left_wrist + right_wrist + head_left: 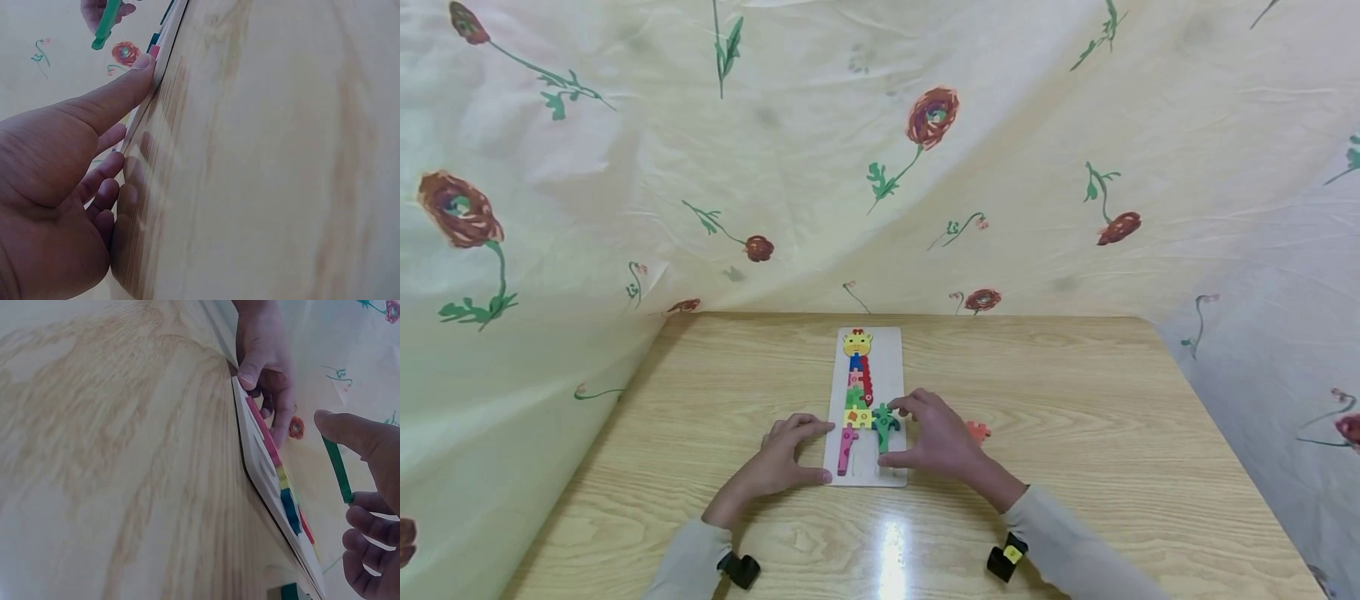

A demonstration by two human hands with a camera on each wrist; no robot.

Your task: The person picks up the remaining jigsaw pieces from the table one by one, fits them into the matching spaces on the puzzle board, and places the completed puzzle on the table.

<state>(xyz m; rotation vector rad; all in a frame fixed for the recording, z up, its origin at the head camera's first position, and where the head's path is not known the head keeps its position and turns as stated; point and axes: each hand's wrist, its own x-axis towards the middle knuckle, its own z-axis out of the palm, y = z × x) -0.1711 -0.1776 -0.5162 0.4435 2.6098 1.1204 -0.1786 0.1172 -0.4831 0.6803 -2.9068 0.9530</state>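
A white puzzle board (pixel 887 358) lies on the table, with a giraffe made of coloured jigsaw pieces in it. The yellow head (pixel 857 343) is at the far end, and a pink leg (pixel 846 454) at the near left. My right hand (pixel 940 437) pinches a green puzzle piece (pixel 337 469) between thumb and fingertips; in the right wrist view it is raised above the board. A dark teal piece (pixel 290 511) sits in the board beneath. My left hand (pixel 786 458) rests at the board's left edge, its thumb (pixel 140 69) against the near corner and its fingers along the side.
An orange puzzle piece (pixel 978 431) lies on the table, partly hidden behind the right hand. Low in the right wrist view is a dark green piece (pixel 292 591). The wooden table (pixel 1060 392) ends against a flowered cloth (pixel 820 167) at the back and sides.
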